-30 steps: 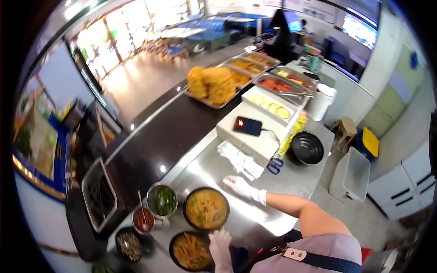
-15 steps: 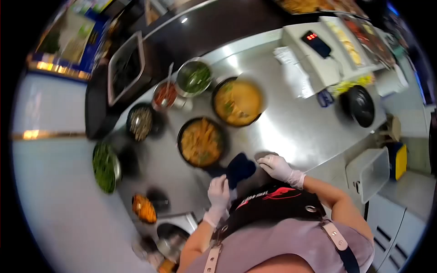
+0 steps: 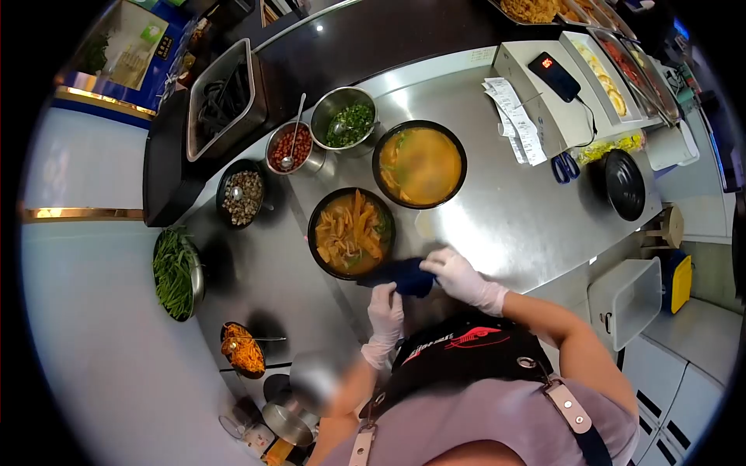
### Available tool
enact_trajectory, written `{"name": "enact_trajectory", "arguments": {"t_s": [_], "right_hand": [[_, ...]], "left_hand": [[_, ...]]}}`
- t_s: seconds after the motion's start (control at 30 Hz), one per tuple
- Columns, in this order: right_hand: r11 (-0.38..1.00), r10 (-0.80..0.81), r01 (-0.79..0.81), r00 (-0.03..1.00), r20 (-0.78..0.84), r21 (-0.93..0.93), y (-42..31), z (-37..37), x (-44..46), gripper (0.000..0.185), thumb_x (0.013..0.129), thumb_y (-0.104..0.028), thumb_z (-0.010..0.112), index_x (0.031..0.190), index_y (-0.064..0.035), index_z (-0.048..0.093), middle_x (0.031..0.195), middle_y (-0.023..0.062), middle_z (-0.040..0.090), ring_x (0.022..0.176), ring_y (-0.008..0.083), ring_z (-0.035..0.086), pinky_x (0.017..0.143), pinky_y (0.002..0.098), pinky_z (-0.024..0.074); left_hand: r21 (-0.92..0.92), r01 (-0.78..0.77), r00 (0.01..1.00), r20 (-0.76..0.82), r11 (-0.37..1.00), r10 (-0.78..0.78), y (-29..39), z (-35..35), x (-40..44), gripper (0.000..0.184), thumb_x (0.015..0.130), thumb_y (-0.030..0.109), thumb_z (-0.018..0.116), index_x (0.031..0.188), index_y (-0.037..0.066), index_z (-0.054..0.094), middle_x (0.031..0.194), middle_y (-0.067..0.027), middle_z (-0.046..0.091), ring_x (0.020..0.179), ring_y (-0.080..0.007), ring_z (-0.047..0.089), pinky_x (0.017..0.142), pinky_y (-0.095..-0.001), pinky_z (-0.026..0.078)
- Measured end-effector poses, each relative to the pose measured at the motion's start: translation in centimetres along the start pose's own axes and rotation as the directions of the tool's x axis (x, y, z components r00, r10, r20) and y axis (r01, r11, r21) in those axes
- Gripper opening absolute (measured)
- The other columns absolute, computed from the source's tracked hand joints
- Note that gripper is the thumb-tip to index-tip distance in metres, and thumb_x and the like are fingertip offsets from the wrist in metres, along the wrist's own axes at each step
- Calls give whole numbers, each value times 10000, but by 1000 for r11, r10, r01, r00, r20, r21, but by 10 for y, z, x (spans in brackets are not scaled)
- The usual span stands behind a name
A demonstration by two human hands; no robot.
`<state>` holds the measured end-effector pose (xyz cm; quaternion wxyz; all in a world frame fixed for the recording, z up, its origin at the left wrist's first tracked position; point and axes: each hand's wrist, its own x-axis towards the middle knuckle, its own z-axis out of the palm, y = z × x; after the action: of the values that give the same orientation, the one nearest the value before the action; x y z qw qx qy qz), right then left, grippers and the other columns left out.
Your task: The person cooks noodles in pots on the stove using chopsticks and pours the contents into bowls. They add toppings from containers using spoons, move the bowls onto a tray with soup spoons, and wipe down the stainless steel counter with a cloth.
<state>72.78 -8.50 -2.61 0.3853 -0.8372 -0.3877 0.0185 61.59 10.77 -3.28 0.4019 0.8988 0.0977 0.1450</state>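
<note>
At the counter's near edge, a dark blue cloth point(image 3: 409, 278) is bunched between my two gloved hands. My left hand point(image 3: 385, 312) pinches its left side, just below a black bowl of soup with orange strips point(image 3: 351, 233). The cloth reaches close to that bowl's rim; whether they touch is unclear. With fingers closed, my right hand point(image 3: 460, 277) grips the cloth's right end. Farther back sits a second black bowl of orange soup point(image 3: 420, 165), its surface partly blurred.
Metal containers hold chopped greens point(image 3: 350, 126) and red pieces point(image 3: 291, 147) with a spoon. Along the left are chopped mushroom-like pieces point(image 3: 242, 196), green stalks point(image 3: 173, 272) and orange shreds point(image 3: 244, 349). Receipts point(image 3: 515, 120), scissors point(image 3: 565, 167) and black bowls point(image 3: 622, 185) lie right.
Both hands have moved forward towards the near bowl. The right hand has come in from beside the cloth and now grips it. The cloth is more bunched.
</note>
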Motion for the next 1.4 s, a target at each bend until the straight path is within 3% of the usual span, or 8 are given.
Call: {"name": "enact_trajectory", "arguments": {"t_s": [0.13, 0.27, 0.53, 0.67, 0.83, 0.93, 1.07, 1.4], "right_hand": [[917, 155, -203, 974, -163, -344, 16, -38, 8, 327, 693, -76, 667, 1019, -105, 680, 996, 117, 607, 928, 317, 586, 800, 426, 484], [876, 427, -435, 900, -84, -208, 42, -23, -8, 239, 729, -80, 683, 967, -99, 698, 981, 78, 634, 960, 267, 602, 820, 368, 511], [917, 396, -391, 917, -57, 77, 63, -32, -19, 218, 799, -213, 634, 958, -82, 705, 934, 156, 668, 914, 347, 618, 863, 434, 488], [875, 455, -479, 862, 221, 67, 60, -51, -27, 343, 788, -201, 658, 1101, -61, 673, 1032, 150, 671, 988, 340, 622, 902, 393, 479], [772, 422, -492, 870, 254, 404, 74, -56, -42, 292, 820, -214, 666, 1042, -25, 685, 858, 130, 699, 727, 238, 661, 678, 349, 537], [702, 373, -493, 869, 324, 513, 90, -54, -53, 261, 835, -216, 659, 994, -11, 695, 787, 99, 685, 655, 170, 632, 595, 324, 528], [575, 414, -542, 839, 354, 612, 84, -93, -75, 219, 868, -201, 643, 977, -27, 717, 704, 37, 641, 618, 140, 597, 534, 314, 487], [619, 241, -444, 892, 381, 648, 86, -132, -115, 227, 868, -212, 616, 897, 5, 676, 696, 54, 622, 658, 130, 589, 582, 308, 490]], "left_hand": [[-91, 95, 994, -43, 991, -99, 16, 30, 23, 123, 852, 36, 642, 971, 23, 613, 920, -127, 610, 840, -284, 604, 775, -350, 485], [-99, 426, 903, 114, 899, -415, 37, 62, 43, 289, 829, 141, 706, 1075, 11, 630, 899, -119, 594, 802, -239, 588, 753, -333, 479], [-88, 223, 972, 97, 971, -214, 32, 77, 45, 296, 833, 126, 617, 1080, -35, 638, 1068, -234, 620, 1023, -388, 578, 917, -432, 449], [-30, 196, 973, 132, 980, -191, 24, 83, 40, 247, 754, 23, 596, 994, -15, 636, 1013, -204, 614, 988, -369, 575, 910, -420, 447], [15, 248, 969, 12, 969, -248, 23, 94, 39, 277, 682, -19, 546, 939, -23, 649, 947, -201, 654, 930, -355, 609, 885, -401, 462], [-37, 314, 945, -86, 949, -316, 37, 97, 34, 235, 672, 18, 593, 893, -10, 667, 883, -180, 670, 847, -346, 620, 826, -396, 476], [55, 430, 896, -152, 901, -418, -18, 120, 60, 487, 777, 328, 668, 1195, 96, 575, 918, -167, 699, 862, -202, 662, 772, -330, 532], [263, 213, 934, -339, 941, -117, -54, 159, 64, 407, 817, 311, 642, 1163, 102, 603, 969, -164, 668, 907, -257, 639, 797, -373, 520]]}}
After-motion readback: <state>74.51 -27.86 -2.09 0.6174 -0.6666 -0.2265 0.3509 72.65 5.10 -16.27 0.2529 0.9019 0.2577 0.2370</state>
